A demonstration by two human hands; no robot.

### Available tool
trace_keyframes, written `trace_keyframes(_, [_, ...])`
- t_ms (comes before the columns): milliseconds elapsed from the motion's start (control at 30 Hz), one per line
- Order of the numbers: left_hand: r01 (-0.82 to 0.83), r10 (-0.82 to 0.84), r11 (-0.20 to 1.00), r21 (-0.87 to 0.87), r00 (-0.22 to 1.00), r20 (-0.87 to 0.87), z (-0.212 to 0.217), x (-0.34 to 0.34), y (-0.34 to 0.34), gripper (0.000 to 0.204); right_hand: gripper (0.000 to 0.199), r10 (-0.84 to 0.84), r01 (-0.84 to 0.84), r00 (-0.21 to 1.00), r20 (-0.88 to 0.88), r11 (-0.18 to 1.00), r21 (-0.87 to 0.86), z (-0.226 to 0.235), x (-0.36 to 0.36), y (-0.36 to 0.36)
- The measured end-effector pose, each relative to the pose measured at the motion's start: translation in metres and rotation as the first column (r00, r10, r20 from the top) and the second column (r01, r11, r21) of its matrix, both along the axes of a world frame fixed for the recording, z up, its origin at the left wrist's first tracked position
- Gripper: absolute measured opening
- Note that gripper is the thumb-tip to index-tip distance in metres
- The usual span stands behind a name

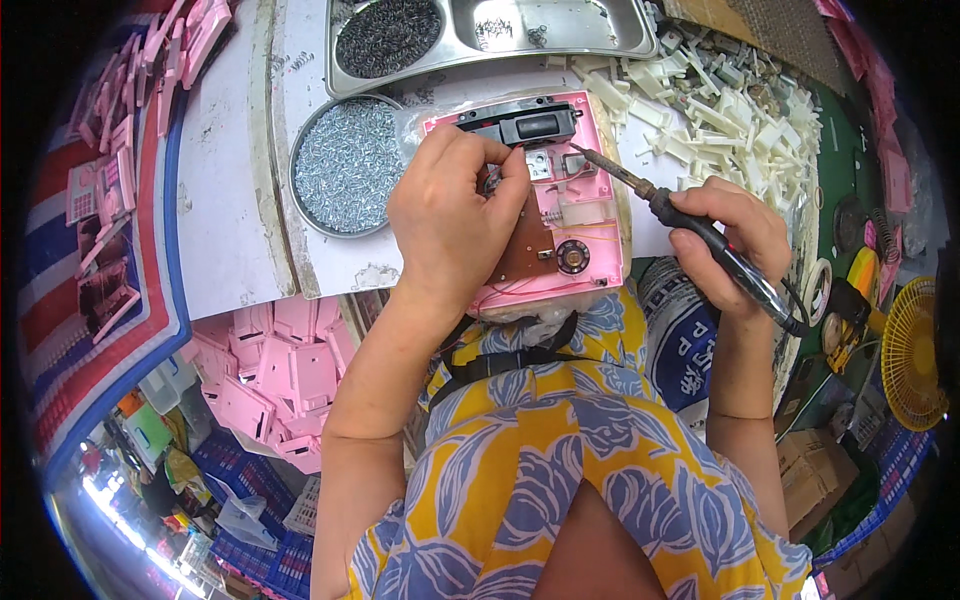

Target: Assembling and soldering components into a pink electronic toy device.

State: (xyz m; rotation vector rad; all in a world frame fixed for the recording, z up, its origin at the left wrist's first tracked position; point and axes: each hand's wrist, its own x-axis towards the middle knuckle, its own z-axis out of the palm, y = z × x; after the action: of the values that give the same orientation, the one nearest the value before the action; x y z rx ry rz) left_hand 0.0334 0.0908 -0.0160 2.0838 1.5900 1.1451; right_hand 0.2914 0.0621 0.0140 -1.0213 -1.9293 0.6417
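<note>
My right hand [735,240] grips a soldering iron [655,200] by its dark handle. Its thin metal tip points left and hovers over or touches the inside of a pink plastic casing [605,255], near a small metal part. Over the casing's left side, my left hand [445,205] has thumb and forefinger pinched together; what lies between them is hidden. Inside the casing are a black module [537,127] along the far edge, a brown circuit board [525,250], a round black part [573,257] and thin wires. My left hand covers part of the board.
Left of the casing stands a round tin of small silvery screws [345,165]. A metal tray [600,45] with springs lies beyond. White plastic parts [720,110] are heaped at the far right. Pink casings [280,375] fill a container below left; a yellow fan [912,340] stands right.
</note>
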Motion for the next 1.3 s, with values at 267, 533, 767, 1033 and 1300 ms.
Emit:
trace_keyframes(267, [-0.015,0.015,1.0,0.011,1.0,-0.018,-0.001,0.001,0.0,0.014,0.028,-0.027,0.027,1.0,-0.016,1.0,-0.006,-0.001,0.007,0.001])
trace_keyframes(533, [-0.016,0.014,0.999,-0.039,0.999,-0.053,0.005,0.001,-0.002,0.011,0.027,-0.067,0.062,0.996,-0.058,0.995,-0.079,-0.004,0.016,-0.003])
trace_keyframes(767, [0.066,-0.077,0.988,-0.141,0.994,-0.072,0.058,-0.009,-0.026,0.024,0.029,-0.212,0.202,0.971,-0.112,0.975,-0.091,-0.006,0.044,-0.025])
trace_keyframes(1033, [0.442,-0.477,0.876,-0.195,0.856,-0.202,0.023,0.025,-0.023,0.015,0.03,-0.131,0.128,0.989,-0.075,0.991,-0.048,0.011,0.038,-0.025])
trace_keyframes(1300, [0.465,-0.498,0.856,-0.226,0.859,-0.12,0.022,0.022,-0.02,0.016,0.03,-0.295,0.28,0.95,-0.104,0.95,-0.142,0.001,0.034,-0.038])
